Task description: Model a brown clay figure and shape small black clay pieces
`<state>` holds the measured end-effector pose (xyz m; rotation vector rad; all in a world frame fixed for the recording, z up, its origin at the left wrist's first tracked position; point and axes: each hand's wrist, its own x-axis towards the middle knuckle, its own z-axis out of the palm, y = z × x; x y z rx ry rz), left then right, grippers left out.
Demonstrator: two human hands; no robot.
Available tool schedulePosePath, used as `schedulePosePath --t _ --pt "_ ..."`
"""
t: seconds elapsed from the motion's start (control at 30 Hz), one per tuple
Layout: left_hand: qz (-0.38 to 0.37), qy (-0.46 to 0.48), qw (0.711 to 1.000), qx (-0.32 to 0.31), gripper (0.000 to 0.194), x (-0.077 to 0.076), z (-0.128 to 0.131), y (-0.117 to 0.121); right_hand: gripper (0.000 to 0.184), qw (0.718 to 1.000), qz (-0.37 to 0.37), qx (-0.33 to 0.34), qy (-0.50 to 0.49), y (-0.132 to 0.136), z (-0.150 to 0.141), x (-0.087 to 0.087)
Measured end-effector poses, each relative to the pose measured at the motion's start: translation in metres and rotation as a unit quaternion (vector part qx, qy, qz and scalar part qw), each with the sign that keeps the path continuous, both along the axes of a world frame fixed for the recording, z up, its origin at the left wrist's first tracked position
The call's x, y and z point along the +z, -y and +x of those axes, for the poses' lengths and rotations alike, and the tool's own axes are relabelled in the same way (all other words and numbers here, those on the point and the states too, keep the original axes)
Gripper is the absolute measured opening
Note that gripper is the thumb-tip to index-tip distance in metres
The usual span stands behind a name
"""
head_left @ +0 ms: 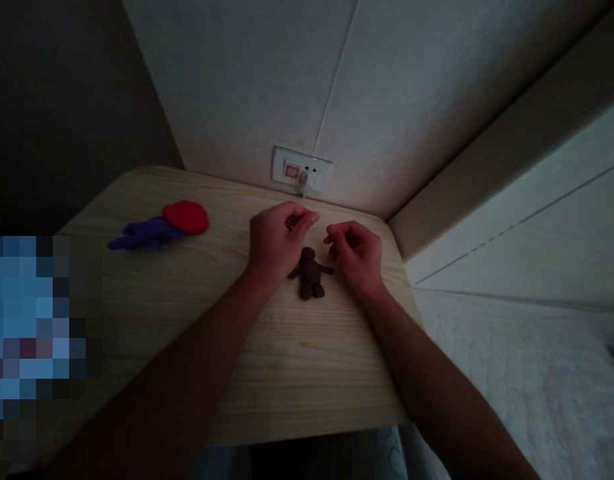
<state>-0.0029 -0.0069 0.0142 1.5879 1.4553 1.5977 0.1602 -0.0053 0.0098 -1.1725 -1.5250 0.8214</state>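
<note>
Through my remote view, 2 bare hands work above a wooden table (267, 400). A small brown doll (311, 275) lies between them, arms out. I see the left hand (278, 241) with thumb and finger drawn together, and the right hand (357, 257) loosely curled; I cannot tell whether either pinches anything. A red disc (187, 217) overlaps a purple figure (147, 233), left.
</note>
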Motion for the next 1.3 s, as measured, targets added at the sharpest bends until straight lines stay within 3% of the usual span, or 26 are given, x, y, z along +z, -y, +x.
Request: schedulePosePath --t 0.33,0.57,0.73,0.93,1.3 --pt "-0.009 -0.005 1.000 0.006 0.037 0.0062 -0.0012 0.0023 0.030 1.000 -0.017 -0.014 -0.009 -0.0011 -0.0005 -0.0018" --pt "-0.019 0.007 1.000 0.016 0.045 0.0065 -0.0011 0.0033 0.042 1.000 -0.022 -0.009 -0.001 0.0024 -0.0030 0.0044" --pt "0.001 0.018 0.999 -0.048 0.029 0.0063 0.0024 0.0050 0.062 1.000 -0.005 0.005 0.006 0.0035 0.0001 0.0039" --pt "0.002 0.027 0.992 -0.124 0.010 0.0009 0.0068 0.0024 0.043 0.998 0.009 0.030 -0.052 0.0051 -0.0013 0.0040" --pt "-0.013 0.023 0.990 -0.142 0.024 0.0005 0.0040 0.0008 0.024 0.996 0.057 0.022 -0.061 0.0019 -0.0007 0.0021"
